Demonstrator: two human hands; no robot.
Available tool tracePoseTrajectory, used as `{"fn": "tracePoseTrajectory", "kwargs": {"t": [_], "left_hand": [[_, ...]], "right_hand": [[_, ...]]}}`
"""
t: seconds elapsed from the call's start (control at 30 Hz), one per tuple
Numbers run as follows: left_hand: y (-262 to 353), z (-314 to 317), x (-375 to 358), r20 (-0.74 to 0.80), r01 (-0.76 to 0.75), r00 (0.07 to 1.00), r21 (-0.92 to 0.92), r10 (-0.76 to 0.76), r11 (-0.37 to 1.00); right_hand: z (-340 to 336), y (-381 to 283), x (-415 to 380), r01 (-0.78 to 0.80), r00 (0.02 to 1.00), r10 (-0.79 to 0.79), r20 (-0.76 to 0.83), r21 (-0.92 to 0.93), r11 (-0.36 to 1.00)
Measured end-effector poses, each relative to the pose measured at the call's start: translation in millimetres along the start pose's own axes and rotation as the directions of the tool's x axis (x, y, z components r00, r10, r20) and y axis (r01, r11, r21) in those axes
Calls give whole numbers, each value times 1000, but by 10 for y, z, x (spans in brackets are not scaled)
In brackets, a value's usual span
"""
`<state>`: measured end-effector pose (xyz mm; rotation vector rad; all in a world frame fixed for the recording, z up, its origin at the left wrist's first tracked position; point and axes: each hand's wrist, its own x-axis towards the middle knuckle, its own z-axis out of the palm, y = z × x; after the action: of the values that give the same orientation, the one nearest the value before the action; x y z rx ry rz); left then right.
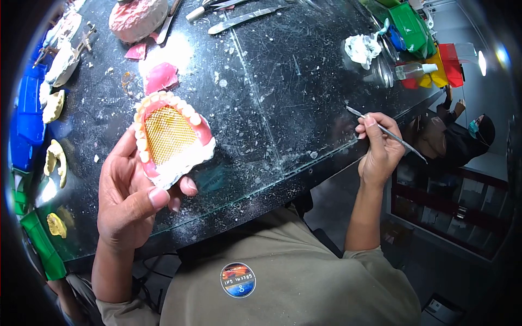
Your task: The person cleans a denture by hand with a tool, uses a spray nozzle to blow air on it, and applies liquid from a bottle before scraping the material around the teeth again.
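Observation:
My left hand [128,185] grips a denture on its white plaster cast [187,163], held up over the left part of the dark bench. Pale teeth curve round the top of the arch, with pink wax gum at the sides and a gold mesh [167,133] across the palate. At the right, near the bench edge, my right hand [381,144] is closed round a thin metal wax carver [401,141]. The carver's flat tip points up and left, well apart from the denture. Part of the cast is hidden behind my left fingers.
Pink wax pieces [161,76], a pink-topped plaster block [138,20] and a knife [236,23] lie farther back. Plaster casts [61,64] and blue bins [28,117] line the left. Crumpled tissue [361,50], a clear bottle [416,70] and coloured bins stand at the right back. Another person [473,138] is beyond.

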<state>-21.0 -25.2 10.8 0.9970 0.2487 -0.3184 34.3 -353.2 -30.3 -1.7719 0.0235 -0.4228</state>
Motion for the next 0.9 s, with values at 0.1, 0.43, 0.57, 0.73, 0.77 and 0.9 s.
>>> {"fn": "tracePoseTrajectory", "kwargs": {"t": [0.1, 0.43, 0.57, 0.73, 0.77, 0.9], "left_hand": [[3, -7, -6, 24, -4, 1000, -25, 5, 1000], [6, -111, 7, 137, -1, 990, -136, 20, 991], [96, -17, -19, -3, -4, 1000, -59, 4, 998], [88, -66, -41, 40, -89, 994, -238, 102, 967], [96, -66, -51, 41, -84, 995, -231, 96, 969], [58, -61, -44, 43, -101, 993, -237, 114, 966]], "right_hand": [[17, 7, -10, 1, 1000, -1, -26, -26, 1000], [854, -704, -6, 110, 869, -274, 411, 381, 918], [1335, -1055, 143, 292, 627, -465, 624, 366, 884], [1586, -1033, 107, 268, 592, -447, 671, 359, 894], [1585, -979, 95, 278, 597, -464, 655, 374, 885], [1586, -897, 55, 312, 599, -487, 636, 374, 873]]}}
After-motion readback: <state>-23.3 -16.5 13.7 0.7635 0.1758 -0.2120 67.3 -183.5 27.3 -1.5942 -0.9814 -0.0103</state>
